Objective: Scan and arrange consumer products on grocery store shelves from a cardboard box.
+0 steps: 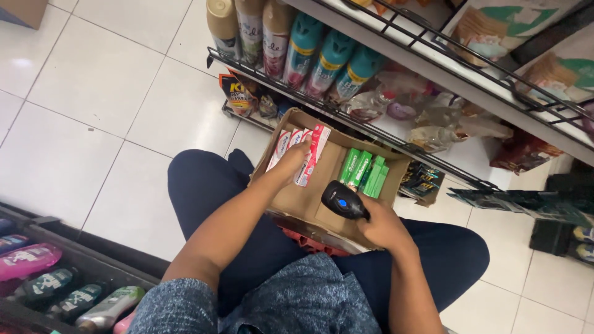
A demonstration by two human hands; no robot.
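Observation:
An open cardboard box [297, 201] rests on my lap. Inside at its far left stand several red-and-white toothpaste cartons [315, 145], and several green cartons [365, 170] stand at the far right. My left hand [289, 166] reaches into the box and grips one red-and-white carton, tilted up. My right hand [382, 226] holds a black handheld scanner [343, 199] with a blue button over the box's middle, its head turned toward the cartons.
A wire shelf rack [383, 133] stands ahead with spray cans [322, 52] on one tier and bagged goods [433, 127] below. Bottles [43, 281] lie on a low dark shelf at the lower left. A red crate [312, 244] shows under the box. White tiled floor [105, 105] spreads left.

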